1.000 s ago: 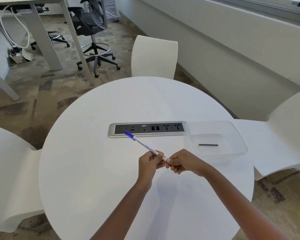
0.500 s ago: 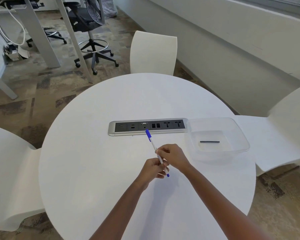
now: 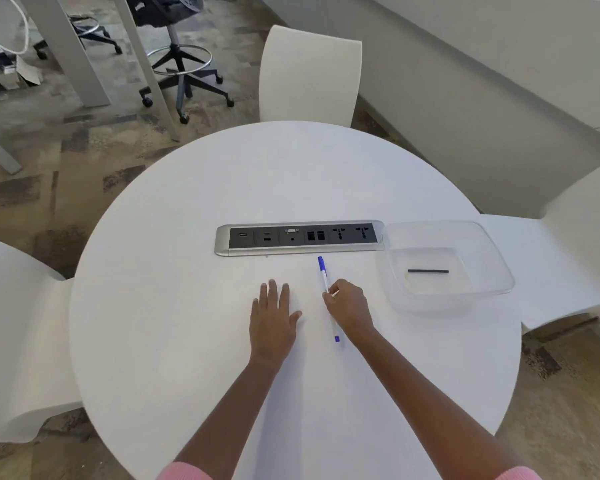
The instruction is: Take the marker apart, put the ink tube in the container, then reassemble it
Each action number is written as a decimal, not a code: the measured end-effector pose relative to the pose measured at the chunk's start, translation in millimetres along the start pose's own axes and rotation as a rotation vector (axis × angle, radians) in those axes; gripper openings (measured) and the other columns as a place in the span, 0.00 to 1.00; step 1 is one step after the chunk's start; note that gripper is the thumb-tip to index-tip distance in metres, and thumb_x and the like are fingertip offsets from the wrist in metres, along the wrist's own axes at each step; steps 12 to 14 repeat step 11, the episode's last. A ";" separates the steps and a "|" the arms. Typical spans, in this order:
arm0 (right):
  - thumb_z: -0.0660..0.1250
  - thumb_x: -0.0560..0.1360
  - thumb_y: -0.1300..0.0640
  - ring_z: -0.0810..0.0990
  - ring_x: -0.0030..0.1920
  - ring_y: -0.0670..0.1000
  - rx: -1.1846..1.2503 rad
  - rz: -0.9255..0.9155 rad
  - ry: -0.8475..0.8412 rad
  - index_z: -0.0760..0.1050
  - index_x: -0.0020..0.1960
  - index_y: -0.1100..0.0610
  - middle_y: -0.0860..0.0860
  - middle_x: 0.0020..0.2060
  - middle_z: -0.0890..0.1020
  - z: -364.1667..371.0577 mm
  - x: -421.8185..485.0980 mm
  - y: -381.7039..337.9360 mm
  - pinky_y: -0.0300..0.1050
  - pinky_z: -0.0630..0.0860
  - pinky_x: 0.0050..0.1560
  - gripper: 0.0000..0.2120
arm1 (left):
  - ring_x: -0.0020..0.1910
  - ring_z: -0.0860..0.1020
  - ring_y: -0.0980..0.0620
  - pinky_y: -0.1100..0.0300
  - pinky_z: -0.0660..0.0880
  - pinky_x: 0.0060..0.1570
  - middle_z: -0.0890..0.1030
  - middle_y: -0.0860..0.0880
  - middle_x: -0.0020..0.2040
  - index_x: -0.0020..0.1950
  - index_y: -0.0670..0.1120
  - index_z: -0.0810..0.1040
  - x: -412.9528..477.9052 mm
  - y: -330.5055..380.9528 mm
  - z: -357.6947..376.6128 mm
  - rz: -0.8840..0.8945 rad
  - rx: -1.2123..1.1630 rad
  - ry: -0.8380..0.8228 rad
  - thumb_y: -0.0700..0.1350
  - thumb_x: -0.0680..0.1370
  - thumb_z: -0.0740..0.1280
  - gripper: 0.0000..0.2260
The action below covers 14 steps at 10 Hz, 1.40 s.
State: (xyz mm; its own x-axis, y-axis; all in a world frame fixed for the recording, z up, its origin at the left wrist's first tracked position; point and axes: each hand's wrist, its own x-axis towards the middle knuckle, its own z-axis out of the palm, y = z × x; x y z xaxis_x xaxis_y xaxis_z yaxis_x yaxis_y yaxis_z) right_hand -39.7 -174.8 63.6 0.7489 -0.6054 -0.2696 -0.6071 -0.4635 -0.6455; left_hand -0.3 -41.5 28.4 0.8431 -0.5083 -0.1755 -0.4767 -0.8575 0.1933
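The marker [image 3: 323, 276], a thin white barrel with a blue cap at its far end and a blue plug at its near end, lies lengthwise on the round white table [image 3: 187, 306]. My right hand [image 3: 349, 306] pinches its middle with thumb and fingers. Flat on the table to the left of the marker rests my left hand [image 3: 272, 322], fingers spread, holding nothing. A clear plastic container [image 3: 492, 271] sits at the table's right side. The dark ink tube [image 3: 427, 271] lies on its bottom.
A silver and black socket strip [image 3: 298, 238] is set into the table just beyond the marker. White chairs stand at the far side [image 3: 309, 72], the left [image 3: 14, 341] and the right [image 3: 575, 244]. A black office chair [image 3: 174, 46] and desk legs stand beyond.
Both hands lowered the marker from the air onto the table. My left hand let go and now lies flat beside it. The marker turned from slanted to pointing almost straight away.
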 end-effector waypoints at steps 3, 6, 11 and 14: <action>0.62 0.75 0.59 0.77 0.48 0.59 -0.074 0.016 0.010 0.72 0.50 0.65 0.61 0.48 0.79 19.6 9.4 -0.8 0.50 0.72 0.46 0.09 | 0.76 0.45 0.44 0.49 0.46 0.73 0.45 0.43 0.78 0.76 0.46 0.44 16.4 -19.5 20.6 -0.004 -0.039 0.036 0.56 0.80 0.48 0.28; 0.63 0.75 0.58 0.77 0.49 0.58 -0.020 0.044 0.018 0.72 0.52 0.64 0.60 0.50 0.79 29.6 10.7 -1.9 0.49 0.73 0.49 0.09 | 0.76 0.49 0.42 0.47 0.46 0.73 0.49 0.42 0.77 0.75 0.45 0.50 17.4 -22.4 30.7 0.022 -0.103 0.069 0.53 0.80 0.52 0.26; 0.61 0.76 0.56 0.78 0.49 0.58 0.000 0.000 0.052 0.73 0.54 0.62 0.60 0.49 0.79 19.4 9.2 8.3 0.47 0.73 0.47 0.11 | 0.76 0.49 0.43 0.47 0.46 0.73 0.49 0.41 0.77 0.75 0.44 0.49 19.1 -23.8 33.5 0.021 -0.116 0.100 0.53 0.80 0.51 0.26; 0.61 0.76 0.56 0.78 0.49 0.58 0.000 0.000 0.052 0.73 0.54 0.62 0.60 0.49 0.79 19.4 9.2 8.3 0.47 0.73 0.47 0.11 | 0.76 0.49 0.43 0.47 0.46 0.73 0.49 0.41 0.77 0.75 0.44 0.49 19.1 -23.8 33.5 0.021 -0.116 0.100 0.53 0.80 0.51 0.26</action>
